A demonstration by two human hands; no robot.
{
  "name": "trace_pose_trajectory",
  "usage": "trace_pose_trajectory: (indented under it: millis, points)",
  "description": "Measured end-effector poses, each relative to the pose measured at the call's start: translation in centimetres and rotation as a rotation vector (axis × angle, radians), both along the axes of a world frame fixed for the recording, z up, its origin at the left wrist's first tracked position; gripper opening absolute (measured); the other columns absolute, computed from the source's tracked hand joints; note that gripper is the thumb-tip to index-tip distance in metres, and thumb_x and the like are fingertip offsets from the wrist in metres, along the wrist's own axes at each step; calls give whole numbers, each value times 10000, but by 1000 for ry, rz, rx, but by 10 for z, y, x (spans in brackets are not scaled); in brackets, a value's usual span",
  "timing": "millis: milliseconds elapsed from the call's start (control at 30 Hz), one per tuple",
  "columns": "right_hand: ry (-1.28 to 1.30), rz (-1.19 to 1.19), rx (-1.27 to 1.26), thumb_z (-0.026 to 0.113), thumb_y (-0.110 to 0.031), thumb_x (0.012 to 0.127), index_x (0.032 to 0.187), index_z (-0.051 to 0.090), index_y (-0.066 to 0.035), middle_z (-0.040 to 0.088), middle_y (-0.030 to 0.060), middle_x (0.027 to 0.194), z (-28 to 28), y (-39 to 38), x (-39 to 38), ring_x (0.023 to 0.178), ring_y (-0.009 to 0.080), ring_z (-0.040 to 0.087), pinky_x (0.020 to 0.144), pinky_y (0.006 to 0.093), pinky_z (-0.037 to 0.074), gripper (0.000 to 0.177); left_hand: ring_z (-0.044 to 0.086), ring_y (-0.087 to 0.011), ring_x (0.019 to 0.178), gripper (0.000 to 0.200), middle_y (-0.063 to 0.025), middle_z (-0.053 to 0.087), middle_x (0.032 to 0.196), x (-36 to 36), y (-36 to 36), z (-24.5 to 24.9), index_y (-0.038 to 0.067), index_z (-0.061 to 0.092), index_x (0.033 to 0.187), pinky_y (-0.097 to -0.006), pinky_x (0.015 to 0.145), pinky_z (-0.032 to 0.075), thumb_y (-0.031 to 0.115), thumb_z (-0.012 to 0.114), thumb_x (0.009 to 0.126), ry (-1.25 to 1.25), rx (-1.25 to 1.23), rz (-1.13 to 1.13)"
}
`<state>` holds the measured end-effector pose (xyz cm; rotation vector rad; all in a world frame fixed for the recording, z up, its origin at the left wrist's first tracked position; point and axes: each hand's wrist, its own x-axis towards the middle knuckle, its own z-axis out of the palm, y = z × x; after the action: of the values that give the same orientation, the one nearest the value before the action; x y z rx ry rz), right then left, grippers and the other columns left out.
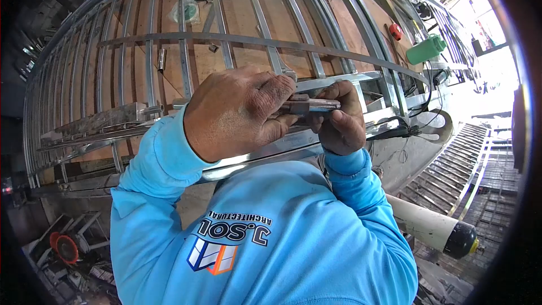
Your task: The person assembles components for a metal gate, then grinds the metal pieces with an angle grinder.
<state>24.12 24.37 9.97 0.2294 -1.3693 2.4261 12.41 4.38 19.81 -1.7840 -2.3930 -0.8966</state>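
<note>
Floor, lower left: orange round tool (66,247) among metal scraps, well below the bench.
Bench: curved steel grille (147,62) lying flat on plywood (248,17), bars running away toward the top.
Upper bench: clear bag with a green roll (189,10), resting on the bars, well apart from both hands.
Left hand (237,112): back turned up, fingers curled tight over the left end of a short metal bar (316,104).
Short metal bar: roughly level, clamped between both hands, just above the grille's near rail at mid-picture.
Right hand (343,120): wrapped closed around the bar's right end, fingertips on top.
Far right bench: red object (396,31) and green cylinder (426,49), near each other.
Lower right: white tube with black cap (437,230), beside stacked grilles (451,172).
</note>
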Motion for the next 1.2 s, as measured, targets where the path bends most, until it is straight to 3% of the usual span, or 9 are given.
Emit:
trace_pose_trajectory:
  millis: [200, 500, 600, 667, 733, 833, 900, 1033, 1200]
  points:
    - [-245, -42, -40, 635, -281, 917, 1082, 510, 2, 574, 93, 822, 14, -10, -3, 649, 135, 517, 574, 249, 414, 350, 684, -389, 816, 423, -186, 689, 926, -12, 1, -11, 45, 643, 1114, -449, 675, 546, 418, 666, 917, -66, -137, 20]
    - [-395, 29, -261, 561, -240, 1025, 1073, 538, -48, 541, 29, 782, 27, -25, -29, 598, 106, 496, 529, 226, 392, 200, 698, -265, 833, 326, -143, 683, 973, -56, 8, -28, 77, 605, 1195, -397, 730, 545, 180, 702, 901, -240, -84, -52]
    - [-382, 80, -287, 538, -252, 1040, 1079, 542, -47, 580, 36, 813, 32, -30, -34, 626, 113, 552, 538, 243, 446, 208, 667, -198, 820, 324, -108, 670, 972, -71, -1, -24, 72, 612, 1180, -358, 716, 533, 156, 699, 880, -233, -125, -62]
    - [-364, 137, -372, 523, -239, 1044, 1143, 545, -16, 621, 52, 841, 46, -37, -35, 676, 128, 613, 589, 273, 518, 245, 680, -252, 848, 363, -138, 684, 973, -75, -7, -10, 44, 633, 1177, -376, 753, 545, 176, 698, 845, -243, -118, -40]
    - [-206, -13, 142, 529, -222, 1036, 1197, 527, 21, 635, 63, 863, 45, -41, -41, 704, 144, 634, 632, 274, 537, 291, 660, -197, 830, 373, -125, 676, 925, -77, -12, 8, 33, 630, 1163, -352, 726, 539, 186, 684, 827, -207, -133, -18]
    - [-193, 100, -66, 523, -118, 976, 1306, 440, 100, 653, 98, 948, 64, -46, -42, 776, 175, 669, 716, 274, 554, 404, 636, -136, 819, 354, -100, 664, 897, -82, -22, 21, 48, 614, 1156, -328, 704, 526, 193, 691, 842, -372, -59, -13]
    - [-194, 170, -463, 499, -79, 949, 1321, 413, 111, 650, 109, 977, 85, -59, -36, 784, 177, 669, 731, 278, 553, 426, 625, -112, 867, 354, -75, 653, 952, -83, -26, 34, 61, 593, 1155, -306, 736, 521, 198, 703, 847, -264, -90, 10]
    - [-103, 280, -435, 458, -51, 906, 1415, 299, 113, 563, 180, 1085, 95, -54, -32, 933, 253, 640, 812, 378, 542, 557, 617, -127, 942, 379, -59, 640, 1039, -74, -27, 43, 67, 561, 1180, -288, 838, 503, 172, 725, 854, -369, -17, -1]
    - [-121, 267, -433, 442, -26, 914, 1413, 284, 130, 575, 175, 1080, 97, -46, -27, 905, 229, 638, 776, 338, 537, 546, 612, -141, 1018, 430, -74, 637, 1076, -71, -21, 47, 68, 521, 1220, -290, 902, 484, 164, 741, 863, -413, -46, -31]
